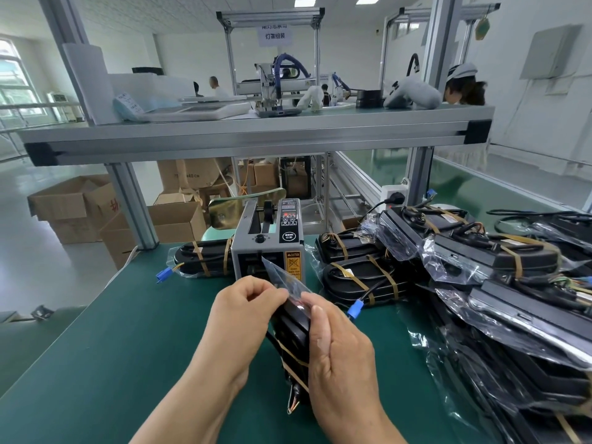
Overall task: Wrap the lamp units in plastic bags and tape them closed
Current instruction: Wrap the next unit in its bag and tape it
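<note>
in the lower middle of the frame a black oblong lamp unit (293, 334) stands on its narrow edge on the dark green tabletop (128, 347). it is sleeved in a clear plastic bag (283, 278) whose loose open end pokes up past the unit's top. the left hand (246, 310) has a narrow grip, thumb and fingertips pinching that loose plastic, most likely to fold it flat against the body. the right hand (339, 347) cups the unit's other side, its grip closed on the unit with the thumb laid against it. this seems meant to keep it upright while the flap is worked. brown bands cross the unit's lower part and thin coloured wires trail from its near end.

just behind the hands sits a grey automatic tape dispenser (269, 248), its mouth facing them, so a strip is within easy reach once the fold is made. i judge the bag is on but not yet taped. a heap of bagged black lamp units (512, 283) fills the right side of the frame.

the tabletop is a smooth matte mat. an aluminium-framed shelf (256, 136) spans the upper middle, carrying small devices. brown cardboard boxes (73, 206) stand on the pale floor at the left. beyond lies a bright white workshop hall with other people far off.
</note>
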{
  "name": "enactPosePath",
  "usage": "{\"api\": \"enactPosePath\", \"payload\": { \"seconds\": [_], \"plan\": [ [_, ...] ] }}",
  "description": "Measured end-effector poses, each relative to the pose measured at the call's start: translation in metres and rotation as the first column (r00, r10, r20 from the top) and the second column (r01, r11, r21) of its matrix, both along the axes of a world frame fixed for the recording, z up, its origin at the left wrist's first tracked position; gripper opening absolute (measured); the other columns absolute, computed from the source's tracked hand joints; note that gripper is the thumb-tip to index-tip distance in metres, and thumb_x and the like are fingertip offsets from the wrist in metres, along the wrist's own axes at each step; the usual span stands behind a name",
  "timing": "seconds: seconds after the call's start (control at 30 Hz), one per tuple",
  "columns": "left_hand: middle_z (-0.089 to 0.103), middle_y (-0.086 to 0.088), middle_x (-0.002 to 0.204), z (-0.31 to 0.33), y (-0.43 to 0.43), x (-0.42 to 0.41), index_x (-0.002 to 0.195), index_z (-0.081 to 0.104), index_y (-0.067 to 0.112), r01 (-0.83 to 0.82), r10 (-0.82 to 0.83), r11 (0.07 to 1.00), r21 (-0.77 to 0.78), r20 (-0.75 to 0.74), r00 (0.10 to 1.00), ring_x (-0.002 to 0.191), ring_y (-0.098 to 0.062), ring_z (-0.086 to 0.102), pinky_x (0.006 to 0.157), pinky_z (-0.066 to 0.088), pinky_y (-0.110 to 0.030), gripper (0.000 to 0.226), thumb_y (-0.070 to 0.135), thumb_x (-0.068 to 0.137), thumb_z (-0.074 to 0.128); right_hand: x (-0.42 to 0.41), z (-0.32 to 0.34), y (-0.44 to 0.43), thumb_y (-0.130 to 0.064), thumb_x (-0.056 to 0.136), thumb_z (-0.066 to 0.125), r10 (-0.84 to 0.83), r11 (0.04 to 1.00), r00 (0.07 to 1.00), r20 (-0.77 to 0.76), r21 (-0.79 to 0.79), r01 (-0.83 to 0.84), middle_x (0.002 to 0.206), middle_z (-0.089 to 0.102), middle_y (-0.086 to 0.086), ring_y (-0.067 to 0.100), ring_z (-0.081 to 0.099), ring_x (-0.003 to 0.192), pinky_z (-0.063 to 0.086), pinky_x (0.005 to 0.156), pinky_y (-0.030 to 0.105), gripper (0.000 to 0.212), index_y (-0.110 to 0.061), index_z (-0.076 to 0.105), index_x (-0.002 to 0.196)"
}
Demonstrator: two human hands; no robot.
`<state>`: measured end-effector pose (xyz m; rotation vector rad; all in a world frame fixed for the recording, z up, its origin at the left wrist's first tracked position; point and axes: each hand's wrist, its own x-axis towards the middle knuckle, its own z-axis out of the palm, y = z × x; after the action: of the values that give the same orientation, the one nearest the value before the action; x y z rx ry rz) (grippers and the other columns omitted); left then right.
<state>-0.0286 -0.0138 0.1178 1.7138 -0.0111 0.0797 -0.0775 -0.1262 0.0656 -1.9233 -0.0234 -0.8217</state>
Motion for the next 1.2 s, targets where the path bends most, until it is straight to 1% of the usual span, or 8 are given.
{"api": "enactPosePath", "payload": {
  "seconds": [0.13, 0.27, 0.37, 0.57, 0.77, 0.87, 1.07, 1.2],
  "plan": [
    [0.054, 0.005, 0.062, -0.006, -0.007, -0.005, 0.078, 0.065, 0.018, -0.014, 0.014, 0.999, -0.038, 0.014, 1.000, 0.046, 0.001, 0.045, 0.043, 0.036, -0.008, 0.013, 0.025, 0.080, 0.076, 0.003, -0.001, -0.003, -0.054, 0.096, 0.019, -0.006, 1.000, 1.000, -0.019, 0.011, 0.006, 0.111, 0.069, -0.022, -0.006, 0.061, 0.107, 0.048, 0.091, 0.016, 0.060, -0.030, 0.068, 0.122],
    [0.047, 0.014, 0.060, -0.010, -0.012, -0.013, 0.093, 0.060, 0.029, 0.014, -0.014, 1.000, -0.017, 0.031, 0.999, 0.051, 0.002, 0.048, 0.049, 0.040, -0.008, 0.054, 0.053, 0.051, 0.082, 0.004, -0.001, -0.005, -0.057, 0.095, 0.019, -0.007, 0.998, 1.000, -0.027, 0.060, 0.009, 0.112, 0.071, -0.018, -0.004, 0.063, 0.108, 0.051, 0.093, 0.024, 0.063, -0.029, 0.068, 0.122],
    [0.053, 0.011, 0.072, -0.013, -0.007, -0.012, 0.100, 0.060, 0.034, 0.099, -0.099, 0.995, 0.006, 0.054, 0.994, 0.060, 0.000, 0.052, 0.057, 0.045, -0.011, 0.070, 0.059, 0.037, 0.077, 0.005, 0.004, -0.010, -0.055, 0.096, 0.022, -0.032, 0.995, 0.999, -0.019, 0.098, 0.033, 0.098, 0.068, -0.034, -0.010, 0.063, 0.097, 0.047, 0.081, 0.009, 0.045, -0.050, 0.065, 0.104],
    [0.051, 0.025, 0.130, -0.018, 0.020, 0.009, 0.138, 0.045, 0.043, 0.263, -0.295, 0.920, 0.290, 0.072, 0.953, 0.121, 0.006, 0.048, 0.104, 0.040, -0.023, 0.105, 0.074, 0.042, 0.076, 0.007, 0.002, -0.028, -0.040, 0.102, 0.029, 0.059, 0.937, 0.995, 0.079, 0.339, -0.082, 0.103, 0.073, -0.022, 0.000, 0.068, 0.100, 0.049, 0.080, 0.009, 0.043, -0.038, 0.072, 0.102],
    [0.067, 0.024, 0.114, -0.011, 0.020, 0.026, 0.108, 0.066, 0.048, 0.369, -0.430, 0.855, 0.365, 0.100, 0.897, 0.110, 0.008, 0.059, 0.103, 0.045, -0.026, 0.064, 0.055, 0.047, 0.085, 0.008, -0.006, -0.034, -0.034, 0.105, 0.032, 0.159, 0.880, 0.974, 0.165, 0.423, -0.215, 0.111, 0.073, -0.015, 0.003, 0.068, 0.104, 0.051, 0.080, 0.009, 0.042, -0.032, 0.074, 0.104],
    [0.058, 0.031, 0.110, -0.004, 0.021, 0.028, 0.097, 0.060, 0.060, 0.219, -0.383, 0.822, 0.526, 0.226, 0.896, 0.110, 0.010, 0.051, 0.093, 0.037, -0.009, 0.056, 0.071, 0.044, 0.075, 0.009, 0.000, -0.053, -0.046, 0.089, 0.053, 0.357, 0.845, 0.931, 0.084, 0.395, -0.359, 0.121, 0.070, -0.017, 0.000, 0.063, 0.117, 0.048, 0.089, 0.009, 0.035, -0.036, 0.067, 0.120],
    [0.061, 0.015, 0.106, 0.006, 0.009, 0.025, 0.110, 0.069, 0.025, -0.094, -0.570, 0.436, 0.895, 0.356, 0.741, 0.118, -0.007, 0.048, 0.116, 0.012, -0.040, 0.069, 0.068, 0.057, 0.078, 0.029, 0.023, -0.088, -0.042, 0.068, 0.079, 0.499, 0.860, 0.783, -0.373, 0.100, -0.500, 0.119, 0.070, -0.023, -0.004, 0.063, 0.114, 0.049, 0.098, 0.015, 0.054, -0.038, 0.064, 0.120],
    [0.063, 0.010, 0.109, -0.002, 0.004, 0.018, 0.112, 0.070, 0.021, -0.108, -0.567, 0.443, 0.890, 0.371, 0.736, 0.119, -0.012, 0.051, 0.111, 0.007, -0.035, 0.068, 0.060, 0.057, 0.084, 0.034, 0.015, -0.083, -0.032, 0.076, 0.073, 0.586, 0.809, 0.695, -0.417, 0.252, -0.531, 0.115, 0.073, -0.013, 0.005, 0.068, 0.108, 0.052, 0.091, 0.021, 0.047, -0.031, 0.063, 0.123]
  ]
}}
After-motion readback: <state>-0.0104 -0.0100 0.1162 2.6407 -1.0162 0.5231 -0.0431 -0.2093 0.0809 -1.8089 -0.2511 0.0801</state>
